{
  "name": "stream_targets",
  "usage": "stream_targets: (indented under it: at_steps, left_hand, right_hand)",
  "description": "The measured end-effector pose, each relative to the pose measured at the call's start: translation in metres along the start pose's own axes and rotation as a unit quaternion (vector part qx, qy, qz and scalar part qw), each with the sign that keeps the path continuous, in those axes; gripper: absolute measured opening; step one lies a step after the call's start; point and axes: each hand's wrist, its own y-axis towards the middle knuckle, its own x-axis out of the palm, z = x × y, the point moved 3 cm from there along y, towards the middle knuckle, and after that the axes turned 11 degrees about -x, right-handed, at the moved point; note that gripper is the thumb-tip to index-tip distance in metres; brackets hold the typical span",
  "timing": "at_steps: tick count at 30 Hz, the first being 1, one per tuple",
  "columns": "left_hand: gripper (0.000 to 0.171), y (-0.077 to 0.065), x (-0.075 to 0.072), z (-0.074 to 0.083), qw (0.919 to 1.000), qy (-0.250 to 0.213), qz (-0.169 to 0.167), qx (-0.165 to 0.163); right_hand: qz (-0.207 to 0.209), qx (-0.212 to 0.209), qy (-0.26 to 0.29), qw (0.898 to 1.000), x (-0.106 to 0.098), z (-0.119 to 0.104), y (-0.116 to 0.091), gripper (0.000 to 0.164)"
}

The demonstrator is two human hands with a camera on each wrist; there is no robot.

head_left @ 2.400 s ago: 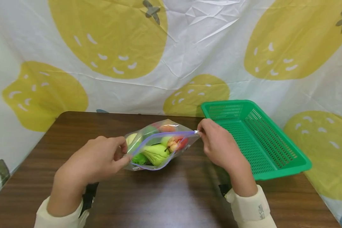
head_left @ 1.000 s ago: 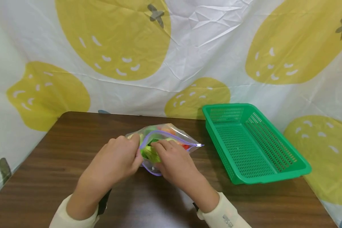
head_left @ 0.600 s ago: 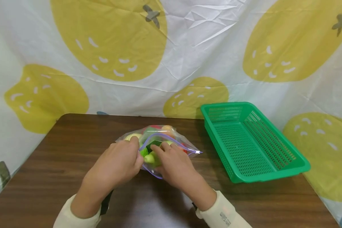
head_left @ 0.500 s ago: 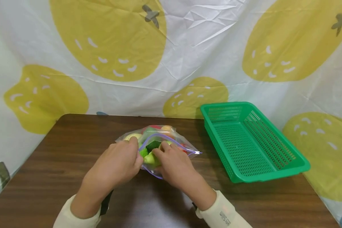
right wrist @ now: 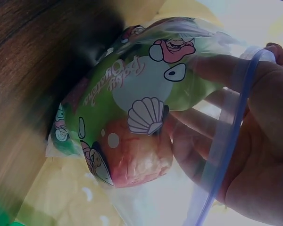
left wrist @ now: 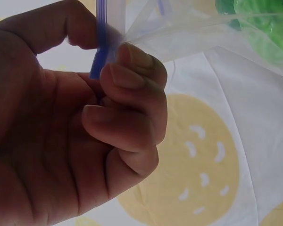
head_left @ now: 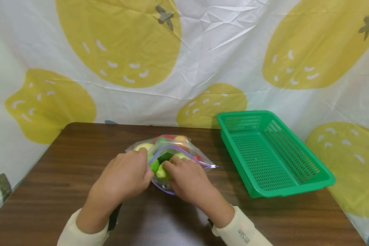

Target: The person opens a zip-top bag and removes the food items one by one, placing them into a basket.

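Observation:
A clear zip bag (head_left: 199,155) with a purple seal and white slider lies on the table, its mouth open towards me. My left hand (head_left: 123,179) pinches the left end of the seal; the left wrist view shows the blue-purple strip (left wrist: 101,37) between thumb and curled fingers. My right hand (head_left: 188,177) reaches inside the mouth and grips a light-green pear-shaped fruit (head_left: 161,172), mostly covered by the fingers. Through the printed plastic in the right wrist view, a red-orange apple-like fruit (right wrist: 141,155) sits beside the fingers. Several other produce pieces fill the bag.
A green perforated plastic basket (head_left: 255,184) stands right of the bag on the dark wooden table (head_left: 89,147). Behind hangs a white cloth (head_left: 215,65) printed with yellow fruit.
The right hand has left the slider end and gone into the bag's mouth, onto the light-green fruit. The left hand has shifted right along with the bag's edge. The basket stays put.

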Motion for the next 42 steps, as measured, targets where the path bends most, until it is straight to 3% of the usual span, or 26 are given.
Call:
stream_targets:
  at_steps: [11,19,34,42]
  left_hand:
    - [0.015,0.001,-0.002,-0.004,0.9995,0.015,0.003,-0.029]
    - [0.021,0.002,-0.003,-0.008,0.9986,0.007,0.002,-0.052]
    - [0.022,0.003,-0.003,-0.012,0.9987,0.002,-0.008,-0.051]
    - [0.020,0.003,-0.003,-0.011,0.9991,0.008,0.000,-0.042]
  right_hand:
    - [0.025,-0.013,0.015,0.999,-0.011,0.002,-0.002,0.034]
    - [0.025,-0.019,0.076,0.997,-0.021,0.003,-0.005,0.037]
    - [0.069,-0.052,0.123,0.989,-0.044,0.005,-0.010,0.037]
    - [0.088,-0.045,0.104,0.990,-0.056,0.009,-0.016,0.038]
